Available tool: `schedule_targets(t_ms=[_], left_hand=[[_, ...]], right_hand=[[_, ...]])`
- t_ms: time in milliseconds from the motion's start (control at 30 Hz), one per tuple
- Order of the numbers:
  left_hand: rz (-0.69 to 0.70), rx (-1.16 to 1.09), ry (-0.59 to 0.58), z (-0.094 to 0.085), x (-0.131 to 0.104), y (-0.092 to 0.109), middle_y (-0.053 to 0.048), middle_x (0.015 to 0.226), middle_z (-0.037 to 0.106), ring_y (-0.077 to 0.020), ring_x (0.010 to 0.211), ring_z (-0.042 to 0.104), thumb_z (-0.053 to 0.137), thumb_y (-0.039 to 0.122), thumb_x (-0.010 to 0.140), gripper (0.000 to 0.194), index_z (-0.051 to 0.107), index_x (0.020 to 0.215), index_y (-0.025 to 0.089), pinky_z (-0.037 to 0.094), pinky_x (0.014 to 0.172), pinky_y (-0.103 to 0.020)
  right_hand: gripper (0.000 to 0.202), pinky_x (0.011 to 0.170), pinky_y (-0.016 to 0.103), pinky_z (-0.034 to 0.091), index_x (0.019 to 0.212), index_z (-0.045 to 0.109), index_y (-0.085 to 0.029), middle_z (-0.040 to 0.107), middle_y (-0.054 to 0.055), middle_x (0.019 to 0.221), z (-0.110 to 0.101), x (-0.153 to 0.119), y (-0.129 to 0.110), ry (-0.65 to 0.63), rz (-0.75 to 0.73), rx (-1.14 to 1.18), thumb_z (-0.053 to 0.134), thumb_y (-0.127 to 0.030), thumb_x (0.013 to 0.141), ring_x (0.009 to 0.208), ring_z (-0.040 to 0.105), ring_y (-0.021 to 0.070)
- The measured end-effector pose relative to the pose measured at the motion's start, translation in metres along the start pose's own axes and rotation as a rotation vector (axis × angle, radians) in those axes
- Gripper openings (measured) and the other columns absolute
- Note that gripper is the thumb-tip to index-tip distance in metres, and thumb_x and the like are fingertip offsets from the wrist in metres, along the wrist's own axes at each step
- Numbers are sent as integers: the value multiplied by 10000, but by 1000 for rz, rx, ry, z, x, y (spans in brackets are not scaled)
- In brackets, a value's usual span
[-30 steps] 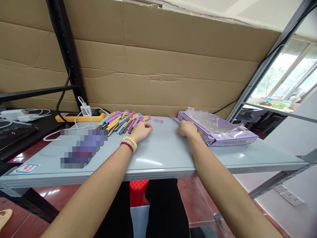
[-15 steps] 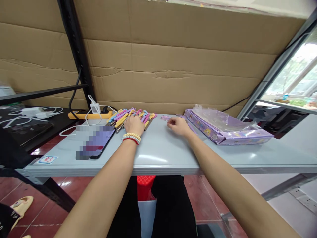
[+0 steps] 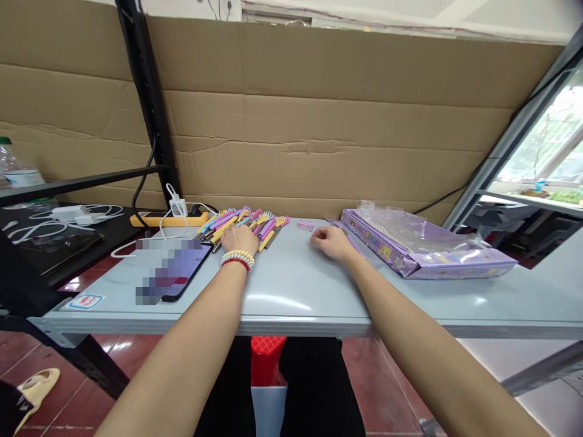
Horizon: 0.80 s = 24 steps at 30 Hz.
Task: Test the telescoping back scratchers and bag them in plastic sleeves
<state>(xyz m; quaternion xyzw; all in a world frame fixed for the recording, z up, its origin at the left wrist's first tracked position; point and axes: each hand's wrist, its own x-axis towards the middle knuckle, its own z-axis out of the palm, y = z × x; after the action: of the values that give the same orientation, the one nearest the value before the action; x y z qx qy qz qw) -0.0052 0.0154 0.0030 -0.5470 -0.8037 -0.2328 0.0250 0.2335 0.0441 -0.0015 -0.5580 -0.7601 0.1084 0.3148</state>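
Head view: the left hand lies over a pile of coloured sticks toward the back of the table, probably kept there for easy reach; its fingers bend downward, but I cannot tell whether they grip any. The right hand curls its fingers together beside a small pink card. Rightward, the purple box seems placed within that arm's reach.
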Motion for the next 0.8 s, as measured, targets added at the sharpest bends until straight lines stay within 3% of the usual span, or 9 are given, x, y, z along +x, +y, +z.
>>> schedule_targets(t_ms=[300, 567, 667, 800], left_hand=[[-9, 15, -73, -4, 1, 4, -248, 1127, 637, -353, 1076, 578, 519, 263, 798, 348, 686, 1045, 84, 441, 839, -431], [20, 55, 43, -2, 0, 1, -233, 1165, 601, -332, 1120, 533, 465, 180, 819, 331, 672, 1051, 66, 416, 889, -413], [127, 11, 140, 0, -1, 3, -216, 1170, 590, -314, 1132, 515, 447, 186, 842, 346, 619, 1120, 71, 399, 920, -392], [354, -78, 127, 3, -4, 12, -168, 1118, 616, -280, 1076, 553, 409, 239, 896, 313, 569, 1145, 136, 402, 894, -358]], right_hand=[[108, 588, 223, 411, 695, 671, -183, 671, 14, 685, 1, 0, 0, -63, 8, 11, 573, -229, 687, 636, 572, 137], [88, 608, 222, 405, 684, 654, -180, 667, 8, 692, 1, 0, -1, -67, 25, 8, 575, -216, 693, 656, 574, 133], [120, 610, 229, 400, 711, 643, -172, 666, 20, 713, 3, 1, 0, -35, 26, 32, 572, -266, 734, 664, 571, 134], [404, 636, 241, 417, 1008, 604, -158, 668, 33, 758, 4, 4, 4, 73, 26, 201, 527, -501, 809, 671, 574, 136]])
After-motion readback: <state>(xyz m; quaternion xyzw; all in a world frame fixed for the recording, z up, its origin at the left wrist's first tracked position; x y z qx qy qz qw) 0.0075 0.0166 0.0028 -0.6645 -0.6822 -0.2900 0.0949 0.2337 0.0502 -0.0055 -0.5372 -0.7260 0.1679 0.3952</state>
